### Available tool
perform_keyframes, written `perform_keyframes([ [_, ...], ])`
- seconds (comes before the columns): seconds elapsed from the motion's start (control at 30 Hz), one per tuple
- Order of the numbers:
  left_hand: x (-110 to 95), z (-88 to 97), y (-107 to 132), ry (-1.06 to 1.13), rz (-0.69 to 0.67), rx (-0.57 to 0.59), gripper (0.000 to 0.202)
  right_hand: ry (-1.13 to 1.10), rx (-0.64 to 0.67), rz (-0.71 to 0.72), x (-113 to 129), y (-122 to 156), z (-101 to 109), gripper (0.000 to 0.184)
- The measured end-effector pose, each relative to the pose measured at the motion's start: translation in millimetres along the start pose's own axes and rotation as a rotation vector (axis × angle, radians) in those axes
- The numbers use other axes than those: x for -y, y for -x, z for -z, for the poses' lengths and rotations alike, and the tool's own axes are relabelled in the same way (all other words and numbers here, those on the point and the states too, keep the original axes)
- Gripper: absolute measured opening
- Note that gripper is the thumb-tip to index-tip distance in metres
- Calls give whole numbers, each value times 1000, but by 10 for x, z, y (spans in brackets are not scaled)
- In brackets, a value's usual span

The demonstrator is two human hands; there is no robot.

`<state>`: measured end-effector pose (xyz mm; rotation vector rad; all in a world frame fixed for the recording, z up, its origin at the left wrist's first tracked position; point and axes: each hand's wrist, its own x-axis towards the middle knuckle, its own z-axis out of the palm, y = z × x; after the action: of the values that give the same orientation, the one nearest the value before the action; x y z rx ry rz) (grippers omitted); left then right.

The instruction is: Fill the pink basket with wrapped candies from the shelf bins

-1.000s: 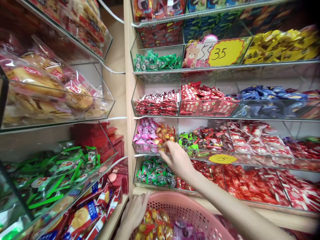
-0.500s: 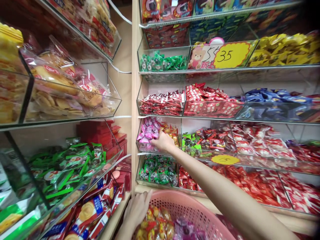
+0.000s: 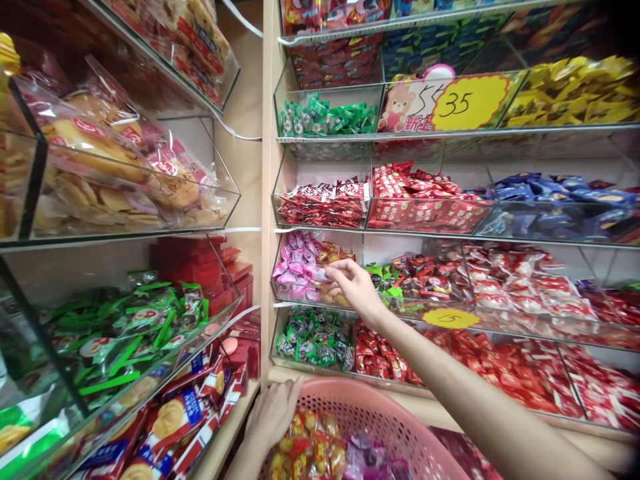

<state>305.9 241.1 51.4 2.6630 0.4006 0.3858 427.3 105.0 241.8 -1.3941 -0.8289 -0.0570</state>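
My right hand (image 3: 356,288) is in front of a low clear bin, thumb and fingers pinched on a small pale purple wrapped candy (image 3: 319,274). Behind it, pink-purple wrapped candies (image 3: 295,261) fill the bin's left side, and gold-wrapped candies (image 3: 333,252) lie to their right. Below, my left hand (image 3: 274,412) grips the left rim of a pink plastic basket (image 3: 390,408), its fingers partly hidden. Inside the basket are yellow-and-red wrapped candies (image 3: 311,443) and purple wrapped ones (image 3: 373,457).
Shelves of clear bins rise ahead, holding green candies (image 3: 315,340), red packets (image 3: 425,197) and blue packets (image 3: 550,190). Yellow price signs (image 3: 470,101) hang on the fronts. At left, angled glass bins hold bagged bread (image 3: 100,150) and green-wrapped snacks (image 3: 140,327).
My right hand has drawn back from the purple candies, moving right and slightly toward me, with one candy now visible at its fingertips. My left hand stays on the basket rim.
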Motion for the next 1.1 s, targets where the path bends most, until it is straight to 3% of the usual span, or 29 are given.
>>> perform_keyframes([
  [0.13, 9, -17, -10, -11, 6, 8, 64, -485, -79, -191, -4, 116, -36, 12],
  [0.23, 31, -40, -20, -25, 0, -5, 64, -712, -135, -283, 5, 60, -49, 2],
  [0.37, 49, -55, -14, -31, -6, -8, 64, -872, -186, -433, 36, -86, -69, 13],
  [0.47, 44, -54, -6, -16, 2, -14, 65, -835, -176, -471, 66, -193, -122, 14],
  [0.53, 40, -52, -7, -15, 4, -15, 66, -663, -130, -431, 76, -260, -165, 10],
  [0.6, 42, -53, -12, -19, -4, -12, 66, -321, -70, -274, 82, -320, -195, 4],
  [0.73, 59, -60, -22, 2, -10, -20, 66, 744, 190, 305, 137, -405, -200, 18],
  [0.83, 59, -60, -26, 5, 0, -17, 65, 1347, 423, 486, 208, -443, -230, 31],
  [0.93, 45, -50, -25, -17, -2, -9, 63, 1561, 493, 483, 228, -483, -320, 39],
  [1.1, 30, -15, -11, -27, 2, 15, 62, 1592, 507, 488, 140, -552, -452, 33],
])
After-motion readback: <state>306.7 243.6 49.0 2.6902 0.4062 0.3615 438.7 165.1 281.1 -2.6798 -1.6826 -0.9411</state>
